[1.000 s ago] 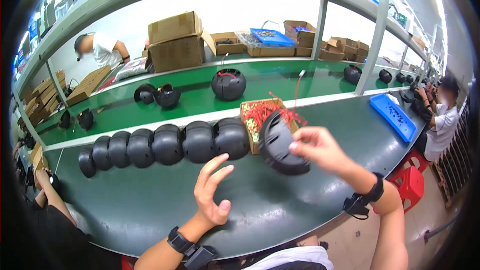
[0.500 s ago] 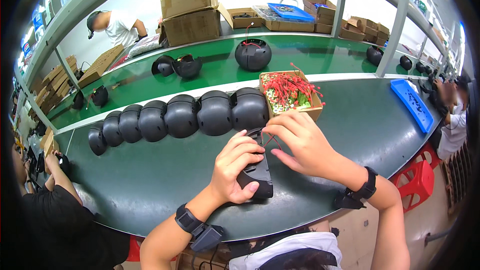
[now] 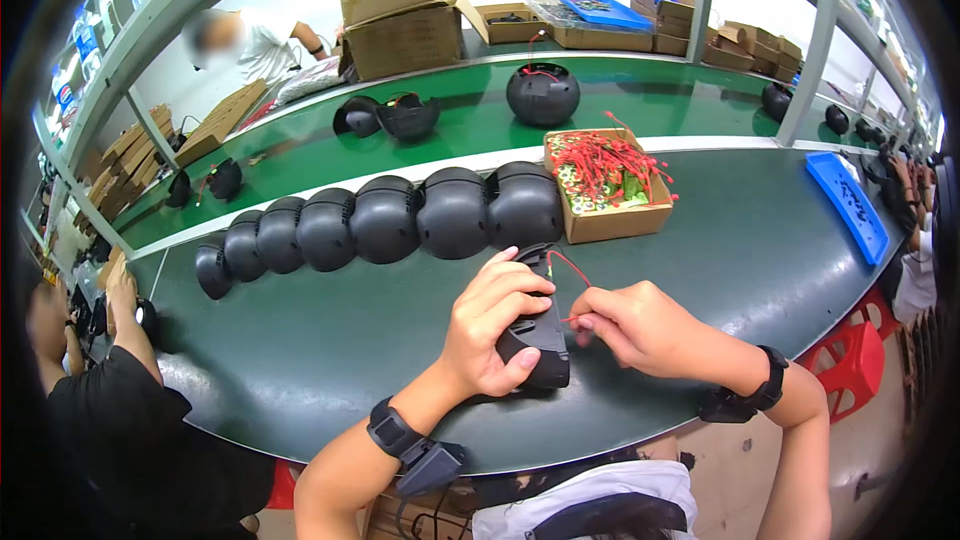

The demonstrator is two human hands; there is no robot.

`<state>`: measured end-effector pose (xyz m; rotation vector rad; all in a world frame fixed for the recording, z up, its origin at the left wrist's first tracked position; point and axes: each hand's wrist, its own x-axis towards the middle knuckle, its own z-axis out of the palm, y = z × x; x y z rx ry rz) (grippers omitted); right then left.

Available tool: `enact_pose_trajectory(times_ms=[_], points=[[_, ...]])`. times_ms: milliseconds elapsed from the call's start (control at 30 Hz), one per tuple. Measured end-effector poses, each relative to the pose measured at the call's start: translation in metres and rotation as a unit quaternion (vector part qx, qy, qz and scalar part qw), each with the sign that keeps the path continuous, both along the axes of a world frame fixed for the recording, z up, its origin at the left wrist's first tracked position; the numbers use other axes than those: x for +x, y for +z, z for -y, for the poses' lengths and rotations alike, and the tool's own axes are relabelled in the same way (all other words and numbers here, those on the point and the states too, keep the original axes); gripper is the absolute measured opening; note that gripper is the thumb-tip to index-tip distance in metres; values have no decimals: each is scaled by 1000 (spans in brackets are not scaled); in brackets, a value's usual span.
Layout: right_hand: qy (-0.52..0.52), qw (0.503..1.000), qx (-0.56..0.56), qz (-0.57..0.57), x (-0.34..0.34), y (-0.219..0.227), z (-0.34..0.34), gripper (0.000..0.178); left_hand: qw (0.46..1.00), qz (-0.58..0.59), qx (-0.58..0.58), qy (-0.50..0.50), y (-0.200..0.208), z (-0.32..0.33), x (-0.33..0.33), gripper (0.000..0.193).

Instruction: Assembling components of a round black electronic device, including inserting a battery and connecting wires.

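My left hand is wrapped round a black plastic housing, which is tilted up on the green work table. From the housing's top a thin red wire loops out to the right. My right hand has its fingertips pinched on this wire, just beside the housing. Behind my hands stands a small cardboard box with a pile of red wires and small round boards. To the left of the box, a row of rounded black shells runs along the table's far edge.
A blue tray with small dark parts lies at the right. On the green conveyor beyond sit more black shells. Metal posts rise behind the table. Another person works at the left; red stools stand at the right.
My right hand has moved down and away from the housing's top, drawing the red wire out to the right. The left hand keeps its hold. The whole view has shifted slightly.
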<state>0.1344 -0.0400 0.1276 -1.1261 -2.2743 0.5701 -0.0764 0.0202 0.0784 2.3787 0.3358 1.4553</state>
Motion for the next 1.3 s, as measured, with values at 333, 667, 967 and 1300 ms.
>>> enact_pose_trajectory(times_ms=[333,667,967,1300], points=[[-4,981,156,113,-9,22,9,8,1000,5,8,-29,-13,1,5,36],[0,946,302,122,-35,27,-2,17,997,-26,62,31,2,15,-2,24],[61,944,289,147,-39,67,9,19,1000,-2,11,8,-7,18,21,16],[-8,992,-53,-110,37,-27,-51,60,999,17,47,22,-20,13,21,19]])
